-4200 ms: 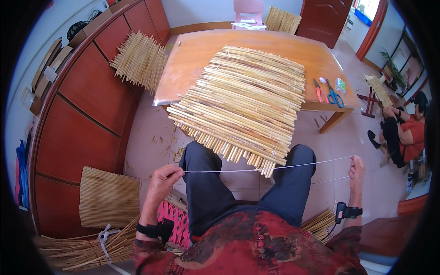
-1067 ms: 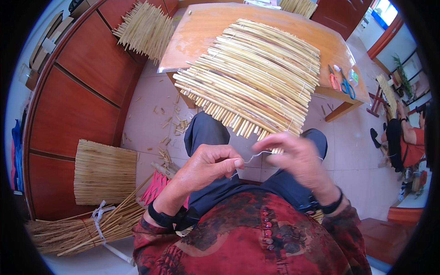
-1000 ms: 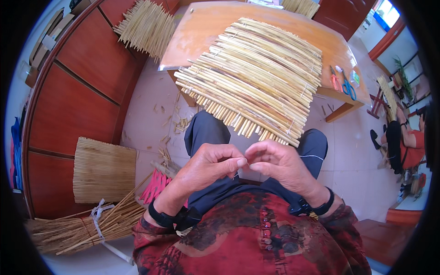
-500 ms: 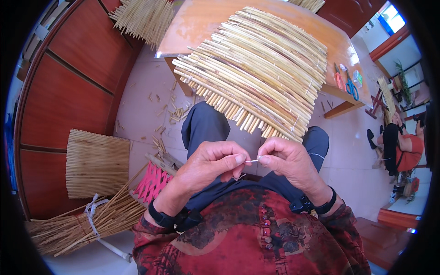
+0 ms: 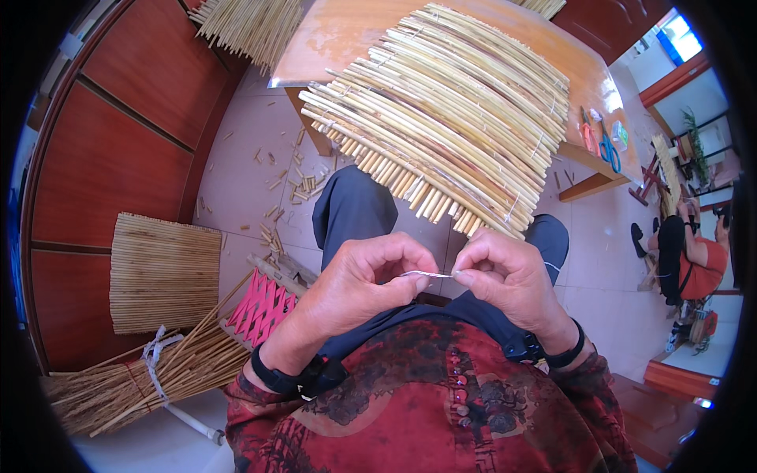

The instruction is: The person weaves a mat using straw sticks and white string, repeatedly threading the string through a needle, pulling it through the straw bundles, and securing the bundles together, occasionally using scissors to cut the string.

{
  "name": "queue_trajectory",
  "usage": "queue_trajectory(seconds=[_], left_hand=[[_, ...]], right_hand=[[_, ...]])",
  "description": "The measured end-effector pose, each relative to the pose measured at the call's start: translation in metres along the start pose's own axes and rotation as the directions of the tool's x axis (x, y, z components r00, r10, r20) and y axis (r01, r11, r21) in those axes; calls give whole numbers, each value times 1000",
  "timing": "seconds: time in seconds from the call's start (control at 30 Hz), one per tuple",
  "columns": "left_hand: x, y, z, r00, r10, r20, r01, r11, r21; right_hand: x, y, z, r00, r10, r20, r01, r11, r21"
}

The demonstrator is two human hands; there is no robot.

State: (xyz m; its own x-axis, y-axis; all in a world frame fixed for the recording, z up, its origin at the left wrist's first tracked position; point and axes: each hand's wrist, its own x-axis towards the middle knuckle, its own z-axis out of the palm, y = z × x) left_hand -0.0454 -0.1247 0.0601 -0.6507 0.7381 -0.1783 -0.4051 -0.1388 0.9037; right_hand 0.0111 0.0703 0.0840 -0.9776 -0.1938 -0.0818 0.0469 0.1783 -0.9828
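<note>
Between my two hands runs a short pale string (image 5: 434, 274), held above my lap. My left hand (image 5: 371, 276) pinches it between thumb and forefinger, and a loop of it shows by the thumb. On the other side, my right hand (image 5: 505, 276) is closed in a pinch on the string's other part. Just beyond my hands, a mat of straw-coloured stalks (image 5: 449, 118) tied in rows with thread rests on the table and reaches over its near edge toward my knees. Its nearest end lies close to my right fingers.
On the wooden table (image 5: 331, 39) lie blue-handled scissors (image 5: 609, 151), red-handled pliers (image 5: 587, 132) and a small clear box (image 5: 619, 135). Left are a standing stalk mat (image 5: 164, 272), a tied stalk bundle (image 5: 181, 370) and a pink-webbed stool (image 5: 260, 307). A person (image 5: 698, 260) sits far right.
My hands have drawn slightly apart, and more of the string shows between them. My left fingers have spread into a rounder pinch. The view has shifted slightly.
</note>
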Motion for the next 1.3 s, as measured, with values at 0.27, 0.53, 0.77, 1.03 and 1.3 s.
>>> queue_trajectory(seconds=[0.27,0.53,0.77,1.03,1.3], left_hand=[[-2,-1,1,999,40,-19,-38,996,85],[-2,-2,4,988,135,-75,-105,943,315],[-3,3,5,995,23,-100,-3,980,197],[-6,4,6,999,9,-31,-3,981,193],[-6,6,9,999,-47,-18,49,989,140]], right_hand=[[2,-4,2,995,-100,23,102,979,-176],[3,-2,4,999,-45,15,46,990,-133],[4,2,7,997,-81,-5,79,980,-185],[5,-3,8,1000,-19,-15,15,981,-191],[5,-2,7,999,-24,24,29,977,-212]])
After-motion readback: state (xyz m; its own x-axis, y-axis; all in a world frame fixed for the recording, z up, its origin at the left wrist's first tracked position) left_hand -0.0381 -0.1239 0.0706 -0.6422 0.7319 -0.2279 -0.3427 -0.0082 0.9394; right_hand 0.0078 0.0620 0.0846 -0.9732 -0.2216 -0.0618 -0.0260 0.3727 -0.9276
